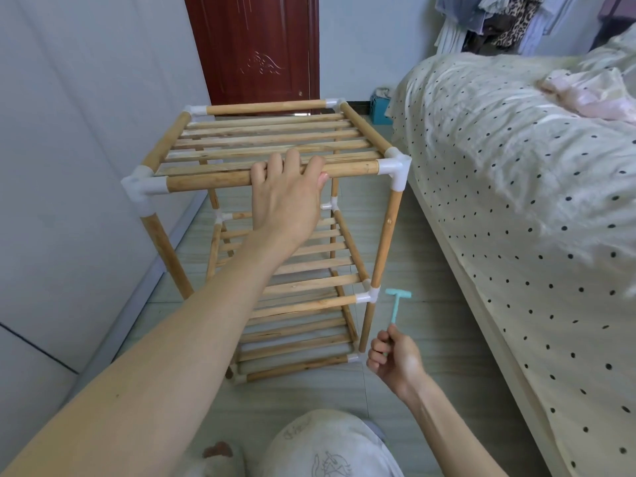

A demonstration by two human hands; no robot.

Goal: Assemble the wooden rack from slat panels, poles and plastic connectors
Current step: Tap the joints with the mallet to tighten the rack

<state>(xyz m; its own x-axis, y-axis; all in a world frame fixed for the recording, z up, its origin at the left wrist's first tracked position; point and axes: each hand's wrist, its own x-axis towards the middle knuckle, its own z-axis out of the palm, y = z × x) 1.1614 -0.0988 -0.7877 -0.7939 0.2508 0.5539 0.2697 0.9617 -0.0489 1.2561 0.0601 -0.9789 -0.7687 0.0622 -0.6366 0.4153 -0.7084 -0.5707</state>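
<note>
A three-tier wooden rack (220,177) stands on the floor in front of me, its poles joined by white plastic connectors (394,168). Each tier carries a slat panel (272,139). My left hand (285,197) grips the front top pole, fingers curled over it and thumb underneath. My right hand (395,359) holds a small teal plastic hammer (395,306) by its handle, head up, close to the front right connector of the middle tier (366,297).
A bed (516,201) with a polka-dot cover runs along the right, close to the rack. A white wall panel (86,149) is on the left and a dark red door (254,46) behind. My knee (327,449) is at the bottom.
</note>
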